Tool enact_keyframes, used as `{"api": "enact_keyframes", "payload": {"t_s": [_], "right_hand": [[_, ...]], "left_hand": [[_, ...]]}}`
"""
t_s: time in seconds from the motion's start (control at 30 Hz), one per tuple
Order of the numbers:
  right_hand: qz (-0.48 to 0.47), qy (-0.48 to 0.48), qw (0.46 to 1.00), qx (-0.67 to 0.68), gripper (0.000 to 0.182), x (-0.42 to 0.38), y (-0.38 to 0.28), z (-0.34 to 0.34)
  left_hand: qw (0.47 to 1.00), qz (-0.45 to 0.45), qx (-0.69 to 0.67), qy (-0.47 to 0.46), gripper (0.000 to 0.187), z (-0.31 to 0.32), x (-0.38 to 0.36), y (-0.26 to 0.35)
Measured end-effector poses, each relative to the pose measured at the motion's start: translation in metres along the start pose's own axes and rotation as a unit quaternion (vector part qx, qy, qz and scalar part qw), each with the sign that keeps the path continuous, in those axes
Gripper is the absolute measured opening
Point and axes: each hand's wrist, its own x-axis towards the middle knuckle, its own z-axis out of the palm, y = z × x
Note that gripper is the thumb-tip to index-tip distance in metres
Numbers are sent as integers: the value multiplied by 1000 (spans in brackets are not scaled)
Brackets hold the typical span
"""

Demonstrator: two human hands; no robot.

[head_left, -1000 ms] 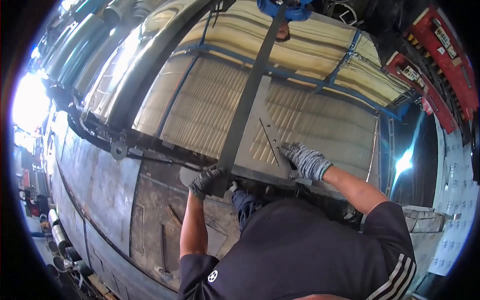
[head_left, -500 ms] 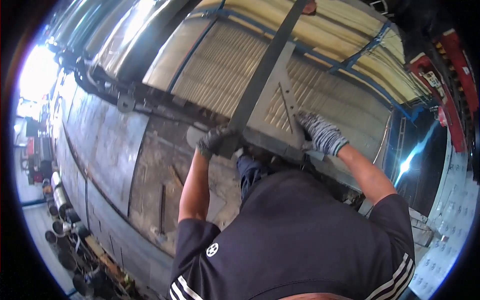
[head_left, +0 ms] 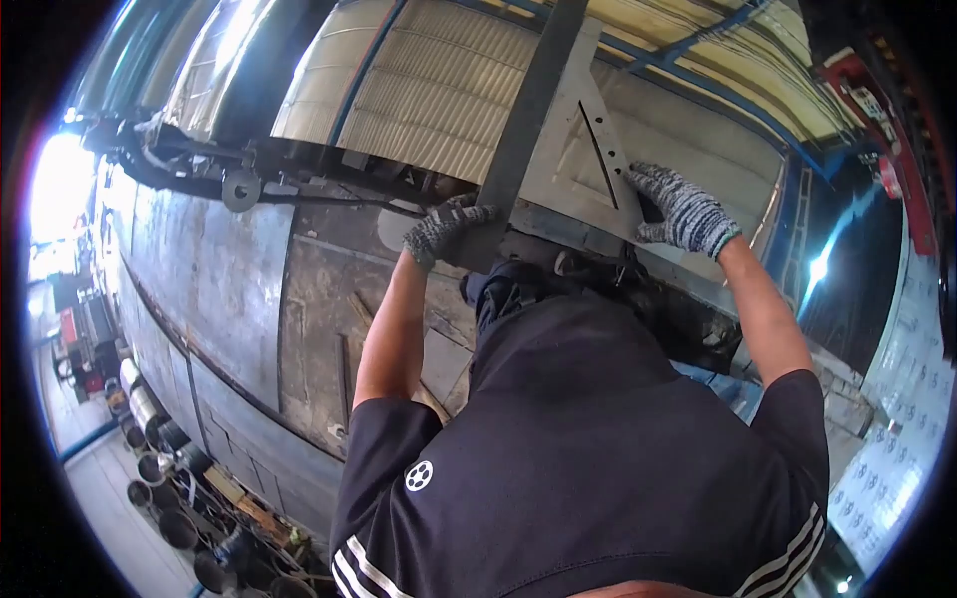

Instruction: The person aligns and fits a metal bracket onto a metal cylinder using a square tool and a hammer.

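Note:
Both of my hands wear striped knit gloves. My left hand [head_left: 449, 227] is closed around the lower end of a long, dark, flat metal bar [head_left: 526, 130], which slants up and away from me. Against the bar's right side lies a light grey triangular metal plate [head_left: 563, 164] with a long slot and several small holes. My right hand [head_left: 690, 211] has its fingertips and thumb on the plate's right edge, near the lower corner. Whether the bar and plate are joined cannot be made out.
A ribbed, pale panel [head_left: 439, 85] in a blue frame lies beyond the plate. On the left are large metal sheets [head_left: 214, 269] and a round metal disc [head_left: 241, 189]. Cylindrical parts [head_left: 179, 528] crowd the lower left. Red equipment [head_left: 877, 140] stands at the right.
Both hands have moved forward, away from my body, and somewhat to the right, with the bar and the triangular plate shifting along. The camera view has also shifted slightly.

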Motion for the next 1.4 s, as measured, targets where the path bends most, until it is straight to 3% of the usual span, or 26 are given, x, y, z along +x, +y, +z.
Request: {"api": "enact_keyframes", "payload": {"t_s": [0.07,0.13,0.17,0.23,0.27,0.37,0.4,0.5,0.57,0.63,0.67,0.73,0.77,0.8,0.9,0.97,1.0,1.07,1.13,1.17,1.2,1.23,1.27,1.33,1.37,1.4], "right_hand": [[41,5,999,18,86,-5,-12,-4],[97,163,981,-27,73,-10,-32,-8],[114,164,980,-22,73,-14,-51,-9],[247,275,907,203,53,-16,-98,-11],[259,320,892,187,36,-12,-116,2],[211,292,913,191,30,-1,-167,58],[250,192,922,227,33,8,-186,72],[264,173,891,328,41,30,-216,152],[208,208,925,241,44,41,-236,169],[255,178,909,276,47,42,-243,173],[237,185,904,304,49,47,-242,184],[220,198,894,335,50,47,-248,191],[220,204,892,338,50,46,-253,186],[219,209,892,337,50,48,-256,180],[205,272,859,383,49,48,-266,167],[215,226,875,370,44,45,-265,188],[188,252,876,366,41,44,-262,201],[196,295,864,358,39,37,-255,232],[95,398,912,-35,42,24,-250,261],[121,401,907,-39,42,10,-255,261],[185,277,943,0,45,-3,-262,254],[242,150,958,44,48,-18,-269,255],[259,152,953,50,48,-23,-266,289],[307,293,869,253,46,-21,-264,369],[316,344,825,317,45,-25,-270,382],[336,442,635,537,36,-32,-276,394]], "left_hand": [[986,99,130,-19,46,-4,-2,5],[977,30,210,-6,49,-7,0,13],[976,28,215,-23,49,-9,2,17],[987,-103,107,-64,50,-14,9,25],[985,-104,113,-81,50,-18,11,27],[970,-16,189,-155,50,-25,15,27],[965,-14,190,-178,50,-28,19,26],[960,-64,193,-195,49,-25,19,35],[957,-108,197,-182,48,-30,25,34],[870,50,412,-267,48,-44,37,8],[863,50,419,-277,48,-42,37,6],[965,-109,122,-206,42,-36,36,1],[963,-109,128,-209,42,-37,33,0],[959,12,166,-229,40,-39,29,-1],[925,174,244,-233,36,-81,60,-61],[967,64,109,-221,36,-63,61,-57],[972,-95,-58,-205,38,-41,40,-15],[975,-183,-58,-115,39,-24,20,21],[921,89,306,-223,35,-47,33,5],[858,194,407,-246,34,-53,39,0],[947,41,230,-219,38,-52,41,3],[966,-45,142,-213,40,-49,44,1],[972,-128,53,-191,42,-46,48,-1],[955,14,211,-207,50,-60,64,-8],[951,13,219,-217,50,-69,71,-6],[855,205,406,-249,53,-79,77,-4]]}}
